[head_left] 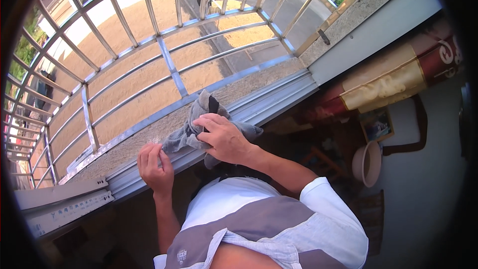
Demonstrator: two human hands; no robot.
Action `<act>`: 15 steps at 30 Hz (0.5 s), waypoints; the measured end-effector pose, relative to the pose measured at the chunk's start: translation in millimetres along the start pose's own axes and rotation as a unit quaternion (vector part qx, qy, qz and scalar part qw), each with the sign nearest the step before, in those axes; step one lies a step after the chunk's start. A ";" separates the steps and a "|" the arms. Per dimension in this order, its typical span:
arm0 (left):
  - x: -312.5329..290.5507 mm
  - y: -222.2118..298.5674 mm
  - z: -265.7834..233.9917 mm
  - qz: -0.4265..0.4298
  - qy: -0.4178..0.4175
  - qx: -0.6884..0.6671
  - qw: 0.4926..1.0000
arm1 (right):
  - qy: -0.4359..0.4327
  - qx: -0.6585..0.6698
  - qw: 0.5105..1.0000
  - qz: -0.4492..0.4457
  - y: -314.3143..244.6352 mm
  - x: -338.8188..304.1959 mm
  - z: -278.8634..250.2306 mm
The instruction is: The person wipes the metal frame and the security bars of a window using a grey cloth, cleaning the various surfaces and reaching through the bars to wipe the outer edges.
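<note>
A crumpled grey cloth (183, 137) lies over the window sill and its metal sliding track (274, 97). My right hand (226, 139) is closed on the middle of the cloth, fingers bent into its folds. One fold stands up past the fingertips, and a loose end hangs out to the right below the wrist. At the cloth's left end, my left hand (156, 167) is closed, thumb and fingers pinching its edge just above the track. The rough concrete ledge (117, 155) runs along the outer side of the track.
A metal bar cage (172, 67) encloses the outside of the window, with sandy ground below. Window frame pieces (69, 209) sit at the left end of the track. On the right are a red and beige curtain (388, 87), a pale basin (367, 163) and a framed picture (377, 125).
</note>
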State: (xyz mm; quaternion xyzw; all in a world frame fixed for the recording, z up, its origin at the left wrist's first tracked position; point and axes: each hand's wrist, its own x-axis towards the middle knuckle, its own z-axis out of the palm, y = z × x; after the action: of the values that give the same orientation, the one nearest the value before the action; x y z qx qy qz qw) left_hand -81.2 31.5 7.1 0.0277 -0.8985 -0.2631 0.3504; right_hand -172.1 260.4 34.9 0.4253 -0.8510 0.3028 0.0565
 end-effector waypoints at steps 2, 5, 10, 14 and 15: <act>-0.3 -2.2 -1.7 0.000 0.005 -0.001 1.000 | 0.012 -0.002 0.999 0.030 20.6 -10.0 -21.4; -3.2 -1.7 -3.6 -0.010 0.014 -0.012 1.000 | 0.008 -0.082 0.993 0.087 72.9 -30.6 -67.2; 2.5 2.6 1.6 0.012 -0.002 -0.012 1.000 | 0.025 -0.209 0.953 0.217 139.2 -63.4 -121.7; 4.3 6.0 3.9 0.020 -0.002 0.003 1.000 | 0.038 -0.241 0.955 0.170 99.8 -56.2 -90.5; 3.3 5.5 3.5 0.017 -0.002 0.006 1.000 | 0.038 -0.228 0.959 0.163 81.7 -49.3 -80.1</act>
State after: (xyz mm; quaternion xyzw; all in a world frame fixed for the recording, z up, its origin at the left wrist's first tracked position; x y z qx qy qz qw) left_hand -85.2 37.0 9.6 0.0144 -0.9011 -0.2516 0.3529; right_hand -215.7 376.6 44.2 0.2448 -0.9524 0.1222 0.1342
